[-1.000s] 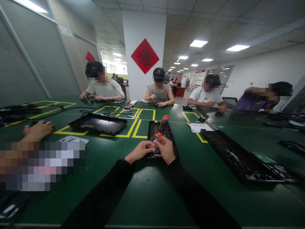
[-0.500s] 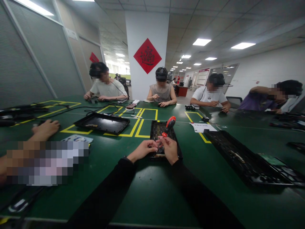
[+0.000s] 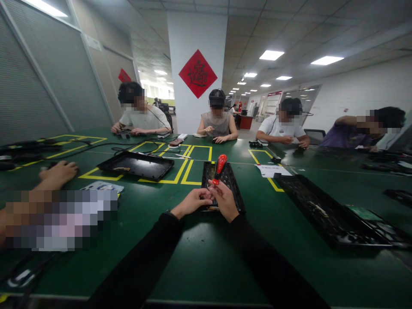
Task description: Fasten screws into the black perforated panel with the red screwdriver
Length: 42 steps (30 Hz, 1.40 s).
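Note:
A black plastic casing (image 3: 237, 191) lies on the green table in front of me, its ribbed inside facing up. My right hand (image 3: 228, 202) is closed around the shaft end of a screwdriver (image 3: 220, 168) over the casing. The red and black handle sticks up above the fingers, tilted a little; the tip is hidden behind my hands. From the left, my left hand (image 3: 193, 201) reaches over the casing's near edge. Its thumb and fingertips are pinched together close to the right hand, and what they hold, if anything, is too small to make out.
Another black casing (image 3: 138, 165) sits to the left, and a long one (image 3: 317, 214) lies at right beside a green circuit board (image 3: 363, 212). A paper sheet (image 3: 273, 171) rests beyond. A co-worker's hand (image 3: 61, 171) is at left; several people sit across the table.
The screwdriver handle has tipped to the left and stands more upright. My right hand has shifted slightly left with it and turned; my left hand has barely moved.

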Available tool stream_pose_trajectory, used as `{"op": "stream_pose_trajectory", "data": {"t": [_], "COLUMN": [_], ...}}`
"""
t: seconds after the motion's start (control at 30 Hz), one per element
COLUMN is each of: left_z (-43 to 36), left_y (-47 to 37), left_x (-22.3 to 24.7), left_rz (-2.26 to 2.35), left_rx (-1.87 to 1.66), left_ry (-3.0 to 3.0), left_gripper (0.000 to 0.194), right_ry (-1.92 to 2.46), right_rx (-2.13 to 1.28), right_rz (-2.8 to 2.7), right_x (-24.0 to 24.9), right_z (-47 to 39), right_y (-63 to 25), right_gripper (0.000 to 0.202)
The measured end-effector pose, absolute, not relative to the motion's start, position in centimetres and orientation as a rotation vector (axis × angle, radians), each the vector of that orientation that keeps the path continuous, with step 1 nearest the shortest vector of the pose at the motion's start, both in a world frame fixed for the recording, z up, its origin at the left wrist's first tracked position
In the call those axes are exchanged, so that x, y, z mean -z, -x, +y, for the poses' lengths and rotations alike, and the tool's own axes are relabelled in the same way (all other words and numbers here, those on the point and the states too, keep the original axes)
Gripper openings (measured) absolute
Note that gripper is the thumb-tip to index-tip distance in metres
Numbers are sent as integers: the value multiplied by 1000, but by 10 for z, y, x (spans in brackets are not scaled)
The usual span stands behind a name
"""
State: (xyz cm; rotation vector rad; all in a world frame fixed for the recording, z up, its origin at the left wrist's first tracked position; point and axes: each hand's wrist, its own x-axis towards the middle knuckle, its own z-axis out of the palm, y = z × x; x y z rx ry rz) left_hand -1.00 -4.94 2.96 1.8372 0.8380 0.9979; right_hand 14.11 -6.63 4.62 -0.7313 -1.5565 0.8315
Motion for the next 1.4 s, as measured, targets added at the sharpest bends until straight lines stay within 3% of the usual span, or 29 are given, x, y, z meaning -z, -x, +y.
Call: {"op": "stream_pose_trajectory", "data": {"t": [0.23, 0.5, 0.97, 1.4], "left_z": [-49, -48, -51, -47], "left_y": [10, 14, 9, 13], "left_x": [-30, -34, -33, -32], "left_rz": [871, 808, 870, 808], "left_rx": [-1007, -936, -985, -943], "left_ry": [-1788, -1777, -1784, -1773], "left_gripper": [24, 21, 23, 20], "right_ry": [778, 785, 839, 803], "right_rx": [-918, -933, -580, -771], "right_rz": [-1300, -1315, -1529, -1412], "right_x": [-45, -42, -41, -37], "right_z": [-64, -63, -62, -62], "right_y": [-139, -140, -142, -142], "right_gripper": [20, 28, 12, 19]}}
